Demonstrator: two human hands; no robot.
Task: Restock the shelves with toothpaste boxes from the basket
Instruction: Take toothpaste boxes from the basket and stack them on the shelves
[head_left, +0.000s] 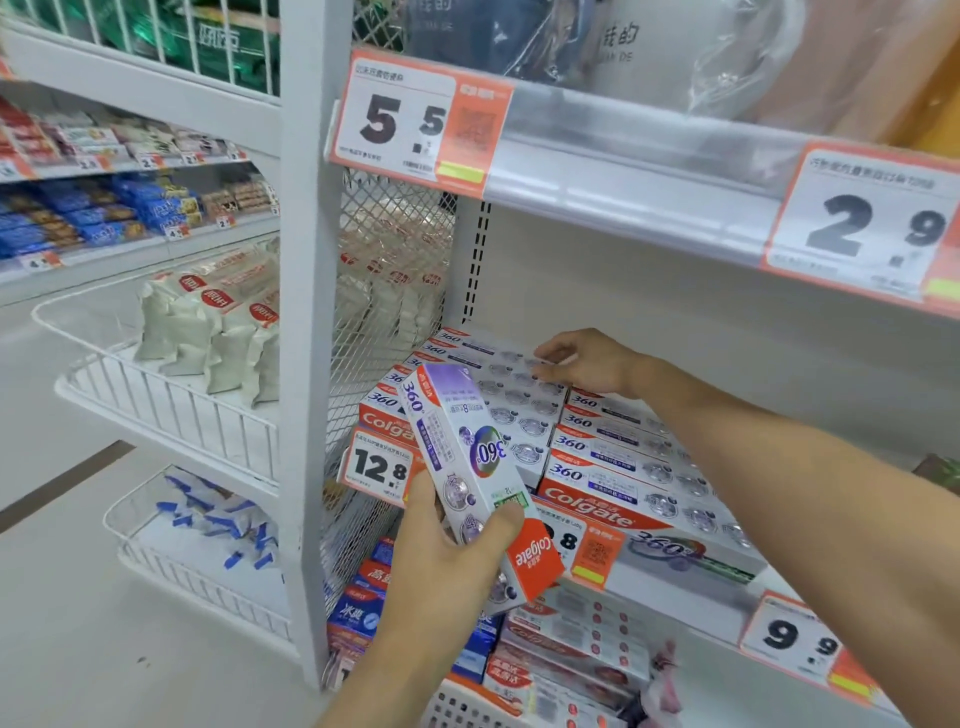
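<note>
Right now the left hand (441, 551) grasps a toothpaste box (467, 467) by its lower end, thumb across the front — its long axis runs up and away toward the stacked boxes (524, 410) on the shelf (691, 597). That stack lies just beyond the held box's upper end, so the left hand is placed to slide it forward. Over the stack, the right hand (587, 364) rests with loosely curled fingers touching the top row, gripping nothing — probably steadying it. Below the stack, at the frame's bottom edge, the basket (467, 709) holds more boxes.
</note>
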